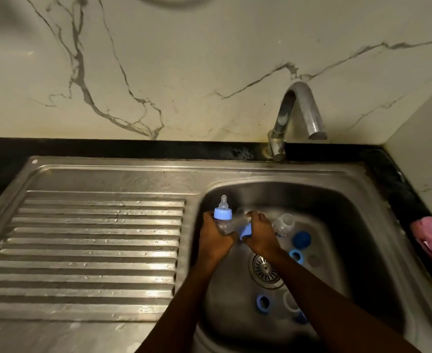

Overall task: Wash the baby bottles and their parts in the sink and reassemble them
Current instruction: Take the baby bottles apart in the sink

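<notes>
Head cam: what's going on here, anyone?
A person is working over the sink. The left hand grips an assembled bottle, teat on. The right hand holds a light blue piece at its base; what kind I cannot tell. An open bottle, a dark blue cap and blue rings lie loose in the basin. The tap shows no water.

Single head-worn view, close above the sink [350, 212], angled down toward the wall [209, 59].

A grey-veined marble wall [209, 59] rises behind the tap [296, 115]; below it runs a black bench [107, 147], and left of it lies a ribbed steel drainboard [95, 250].
</notes>
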